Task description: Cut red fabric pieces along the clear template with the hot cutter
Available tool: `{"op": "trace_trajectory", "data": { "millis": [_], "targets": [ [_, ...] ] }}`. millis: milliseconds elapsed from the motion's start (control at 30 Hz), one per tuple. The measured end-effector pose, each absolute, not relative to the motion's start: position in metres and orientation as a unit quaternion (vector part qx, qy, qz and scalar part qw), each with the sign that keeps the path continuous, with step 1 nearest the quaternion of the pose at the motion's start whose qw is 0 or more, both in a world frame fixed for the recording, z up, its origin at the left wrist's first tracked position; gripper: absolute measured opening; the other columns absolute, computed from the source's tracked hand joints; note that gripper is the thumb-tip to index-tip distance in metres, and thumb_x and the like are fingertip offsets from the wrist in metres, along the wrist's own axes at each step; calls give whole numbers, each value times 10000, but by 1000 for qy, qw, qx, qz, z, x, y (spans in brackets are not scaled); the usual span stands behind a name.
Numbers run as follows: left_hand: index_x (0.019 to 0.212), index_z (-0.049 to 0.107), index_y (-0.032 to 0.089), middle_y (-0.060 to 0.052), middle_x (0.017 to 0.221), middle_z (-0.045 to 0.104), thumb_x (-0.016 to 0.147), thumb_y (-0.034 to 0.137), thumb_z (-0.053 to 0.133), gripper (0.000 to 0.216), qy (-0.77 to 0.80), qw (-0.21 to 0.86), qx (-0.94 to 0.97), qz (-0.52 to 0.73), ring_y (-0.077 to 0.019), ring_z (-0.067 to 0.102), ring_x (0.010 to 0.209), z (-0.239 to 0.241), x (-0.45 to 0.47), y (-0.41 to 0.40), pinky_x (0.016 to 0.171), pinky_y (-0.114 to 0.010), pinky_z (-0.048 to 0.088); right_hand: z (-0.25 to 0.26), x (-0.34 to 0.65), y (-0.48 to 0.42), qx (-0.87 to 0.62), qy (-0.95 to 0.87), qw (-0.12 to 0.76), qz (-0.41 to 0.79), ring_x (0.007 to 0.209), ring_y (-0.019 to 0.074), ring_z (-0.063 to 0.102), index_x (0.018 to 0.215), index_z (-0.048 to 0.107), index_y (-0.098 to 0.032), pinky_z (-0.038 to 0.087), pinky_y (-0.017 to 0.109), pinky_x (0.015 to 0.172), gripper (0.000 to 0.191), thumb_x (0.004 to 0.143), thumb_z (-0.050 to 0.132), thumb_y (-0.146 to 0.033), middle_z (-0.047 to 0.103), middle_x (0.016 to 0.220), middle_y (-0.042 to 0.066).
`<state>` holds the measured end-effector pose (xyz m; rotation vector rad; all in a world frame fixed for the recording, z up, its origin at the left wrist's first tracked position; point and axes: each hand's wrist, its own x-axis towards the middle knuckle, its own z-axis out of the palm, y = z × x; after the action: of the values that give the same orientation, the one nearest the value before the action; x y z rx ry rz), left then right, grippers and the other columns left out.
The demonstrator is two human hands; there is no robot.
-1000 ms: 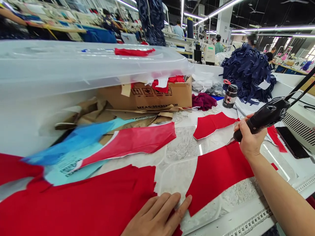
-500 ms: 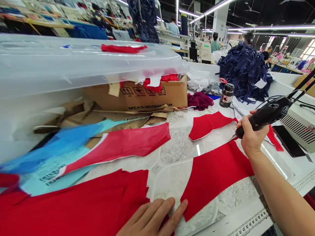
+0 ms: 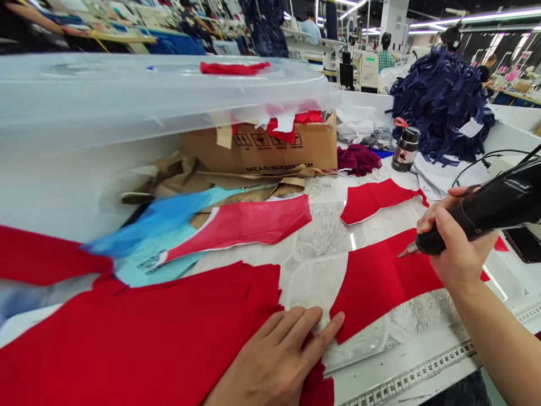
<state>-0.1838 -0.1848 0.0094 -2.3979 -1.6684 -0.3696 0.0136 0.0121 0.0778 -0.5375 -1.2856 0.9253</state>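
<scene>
My left hand (image 3: pixel 281 361) lies flat with fingers stretched out on a large red fabric sheet (image 3: pixel 139 338) at the table's near edge, its fingertips reaching the corner of a second red fabric piece (image 3: pixel 380 282). My right hand (image 3: pixel 454 245) is wrapped round a black corded hot-cutting tool (image 3: pixel 486 211); the metal tip hovers just above the second red piece. A smaller red cut piece (image 3: pixel 374 197) lies farther back. Another red piece backed with white (image 3: pixel 249 223) rests to the left of it.
A clear plastic bin lid (image 3: pixel 147 96) looms at the left over a cardboard box (image 3: pixel 270 149) and brown paper scraps. Blue paper (image 3: pixel 156 225), a dark cup (image 3: pixel 406 149), a navy fabric heap (image 3: pixel 439 107), a phone (image 3: pixel 524 242) and a tape-measure strip (image 3: pixel 422 372) are around. People work in the background.
My right hand and the cutting tool dropped lower and nearer, the tip now close over the red piece. My left hand stays flat on the fabric. The view tilted slightly down.
</scene>
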Motion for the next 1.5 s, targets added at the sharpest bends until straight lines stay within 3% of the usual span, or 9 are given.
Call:
{"op": "trace_trajectory", "data": {
  "millis": [267,533,733,1133,1500],
  "targets": [
    [1307,632,194,-87,1072,607,795,-32,435,593,-552,91,-812,-167,-245,563,1013,5,-181,-181,897,-382,495,73,18,-49,-219,-615,559,511,550,140,576,1079,599,-304,516,328,526,281,845,721,-208,580,711,-49],
    [1294,641,207,-86,1058,608,806,21,512,538,-558,87,-813,-142,-250,578,993,6,-181,-181,832,-376,502,64,17,-56,-201,-631,538,522,548,154,561,1109,610,-328,517,346,494,325,832,746,-224,568,727,-36],
    [1288,647,199,-87,1057,618,798,5,514,544,-558,79,-816,-131,-249,578,997,10,-180,-180,869,-379,506,66,10,-63,-221,-615,564,505,543,136,566,1014,578,-299,514,314,499,233,847,726,-231,568,711,-58],
    [1273,653,187,-97,1058,619,811,-34,419,563,-549,94,-815,-160,-250,578,995,8,-182,-179,858,-388,510,74,20,-50,-217,-595,603,486,516,103,585,1000,581,-268,511,248,488,212,857,711,-181,612,681,-74],
    [1303,631,201,-87,1090,625,839,-82,363,606,-549,91,-818,-147,-239,593,985,11,-184,-180,900,-395,505,75,40,-38,-227,-593,617,465,537,108,599,1031,577,-250,524,262,515,235,851,670,-132,608,665,-71]
  ]
}}
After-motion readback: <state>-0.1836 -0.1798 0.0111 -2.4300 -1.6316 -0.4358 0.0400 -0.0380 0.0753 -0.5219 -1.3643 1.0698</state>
